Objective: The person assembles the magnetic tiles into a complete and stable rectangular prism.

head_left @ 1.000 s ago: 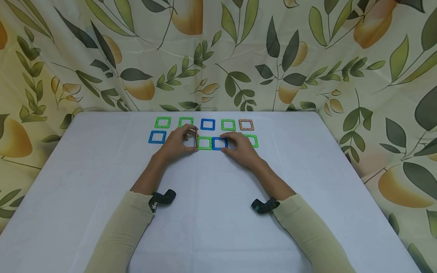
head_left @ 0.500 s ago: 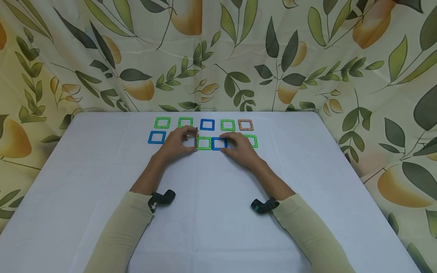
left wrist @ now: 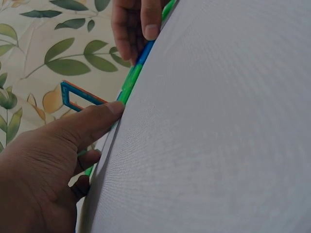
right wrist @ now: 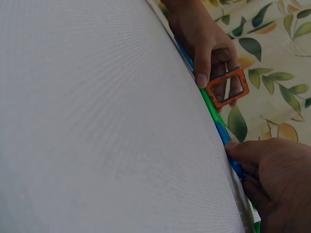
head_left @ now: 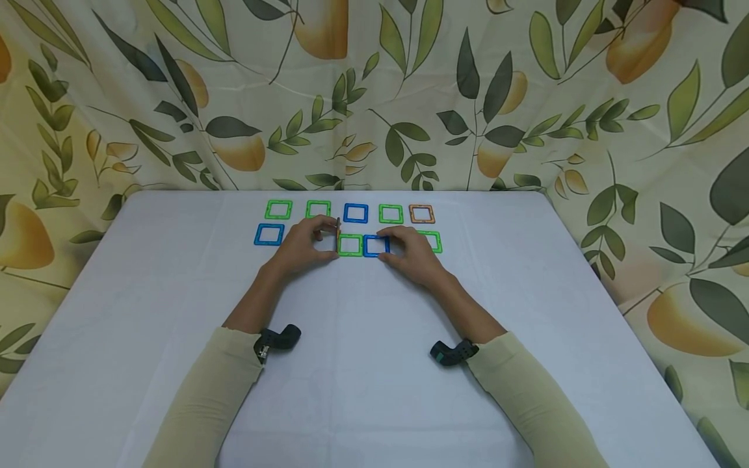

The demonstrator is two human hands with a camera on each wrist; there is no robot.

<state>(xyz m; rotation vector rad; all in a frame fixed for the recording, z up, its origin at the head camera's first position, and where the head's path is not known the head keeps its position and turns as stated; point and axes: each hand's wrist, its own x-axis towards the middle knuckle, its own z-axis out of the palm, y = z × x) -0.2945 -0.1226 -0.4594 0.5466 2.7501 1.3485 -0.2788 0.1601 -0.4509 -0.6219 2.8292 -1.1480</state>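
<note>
My left hand pinches an upright magnetic tile frame, orange in the right wrist view. In the left wrist view its other face is blue with an orange edge, like two frames back to back. It stands at the left edge of a flat green magnetic tile. Joined along the green tile's right side lies a blue magnetic tile. My right hand pinches this blue tile by its front and back edges, thumb in front. Part of its right side is hidden by the fingers.
Behind the hands runs a row of flat tiles: green, another green, blue, green and orange. A blue tile lies left of my left hand. Another green one is partly behind my right hand. White cloth covers the table.
</note>
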